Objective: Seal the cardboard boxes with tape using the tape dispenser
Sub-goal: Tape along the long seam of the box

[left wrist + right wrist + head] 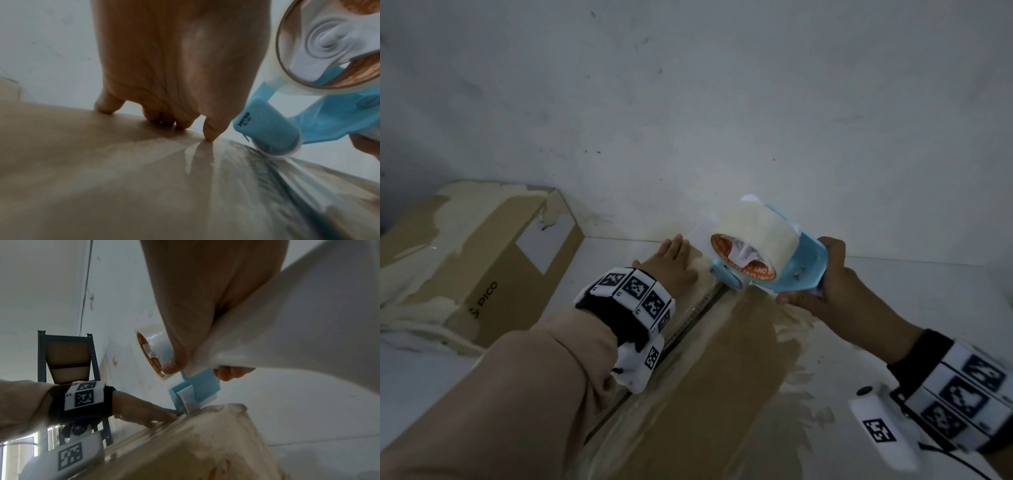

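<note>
My head camera looks steeply down and forward over both forearms at the box point(722, 377) against the wall point(688, 102). My left wrist camera sits low and very near, looking along the left hand point(180, 65) across the box top. My right wrist camera looks from under the right hand point(205, 296), leftward along the box, toward a shelf rack point(68, 356). All three share the tape dispenser point(763, 260) nose, the left fingers and the box seam.

You face a scuffed white wall point(688, 102) above a white desk point(893, 281). Dark metal shelving point(68, 356) stands against the wall. Lighting is dim.
</note>
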A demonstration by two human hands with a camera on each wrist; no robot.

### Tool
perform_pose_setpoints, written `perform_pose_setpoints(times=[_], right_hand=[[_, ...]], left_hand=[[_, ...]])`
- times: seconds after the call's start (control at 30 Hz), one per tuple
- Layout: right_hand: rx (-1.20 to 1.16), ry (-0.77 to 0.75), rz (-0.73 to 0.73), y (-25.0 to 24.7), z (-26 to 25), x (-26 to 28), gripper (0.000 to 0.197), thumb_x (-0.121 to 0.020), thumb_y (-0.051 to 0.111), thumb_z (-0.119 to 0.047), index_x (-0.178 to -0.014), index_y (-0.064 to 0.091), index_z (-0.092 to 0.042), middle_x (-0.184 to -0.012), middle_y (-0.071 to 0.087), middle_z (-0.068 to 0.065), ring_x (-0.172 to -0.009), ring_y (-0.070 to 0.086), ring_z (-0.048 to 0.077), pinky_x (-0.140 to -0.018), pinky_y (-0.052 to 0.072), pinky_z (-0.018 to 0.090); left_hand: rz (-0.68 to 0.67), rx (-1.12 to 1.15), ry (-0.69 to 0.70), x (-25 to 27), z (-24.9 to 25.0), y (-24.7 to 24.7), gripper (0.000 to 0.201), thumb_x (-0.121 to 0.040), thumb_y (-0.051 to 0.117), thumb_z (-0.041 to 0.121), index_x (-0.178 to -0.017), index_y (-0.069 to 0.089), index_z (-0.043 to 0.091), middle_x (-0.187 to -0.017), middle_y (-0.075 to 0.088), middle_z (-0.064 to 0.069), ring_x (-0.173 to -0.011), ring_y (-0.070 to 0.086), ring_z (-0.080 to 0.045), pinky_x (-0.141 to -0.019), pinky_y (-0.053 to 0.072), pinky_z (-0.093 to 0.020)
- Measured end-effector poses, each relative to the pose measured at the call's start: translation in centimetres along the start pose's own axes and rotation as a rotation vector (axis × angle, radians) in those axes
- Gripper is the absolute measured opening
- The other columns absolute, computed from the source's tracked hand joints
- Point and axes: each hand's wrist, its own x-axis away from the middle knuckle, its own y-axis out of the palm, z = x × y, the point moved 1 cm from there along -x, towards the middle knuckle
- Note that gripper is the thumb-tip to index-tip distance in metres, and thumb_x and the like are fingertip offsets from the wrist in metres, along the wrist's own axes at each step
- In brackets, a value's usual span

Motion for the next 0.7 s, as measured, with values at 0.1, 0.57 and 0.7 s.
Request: perform_pose_setpoints(times=[0.1,0.57,0.7], right_hand=[[0.017,0.001,-0.008,-0.1,-0.1,0.2,0.068,-0.062,0.064,-0.047,-0.109,0.020,-0.023,-0.085,0.050,-0.014,-0.074,0.057,0.001,-0.063,0.044,0.020],[-0.004,0.139,0.083,-4.3,2.2,7.2,0.059,-0.067,0.077,-0.008,-0.099,0.030,-0.023,-0.087,0.048,-0.009,-0.071,0.057,-0.013,-0.050,0.046,0.014],[0.016,0.147,0.073,-4.2,2.3,7.4,0.064,-0.068,0.078,-0.018,-0.105,0.026,-0.020,-0.087,0.053,-0.012,-0.071,0.060,-0.007,-0.051,0.047,0.015]], left_hand=[[0.011,-0.010,-0.030,-0.2,0.2,0.1,0.065,-0.098,0.025,0.041,-0.147,-0.012,0.019,-0.156,-0.016,0.004,-0.144,-0.010,-0.015,-0.114,0.012,-0.055],[0.137,-0.005,0.022,-0.7,0.3,0.0,0.057,-0.098,0.031,0.033,-0.149,0.006,0.022,-0.158,-0.003,-0.003,-0.145,-0.002,-0.024,-0.118,0.006,-0.045],[-0.137,0.281,0.686,-0.3,3.2,3.2,0.054,-0.093,0.044,0.039,-0.137,0.039,0.009,-0.155,0.018,-0.005,-0.142,-0.014,-0.007,-0.112,-0.015,-0.045]])
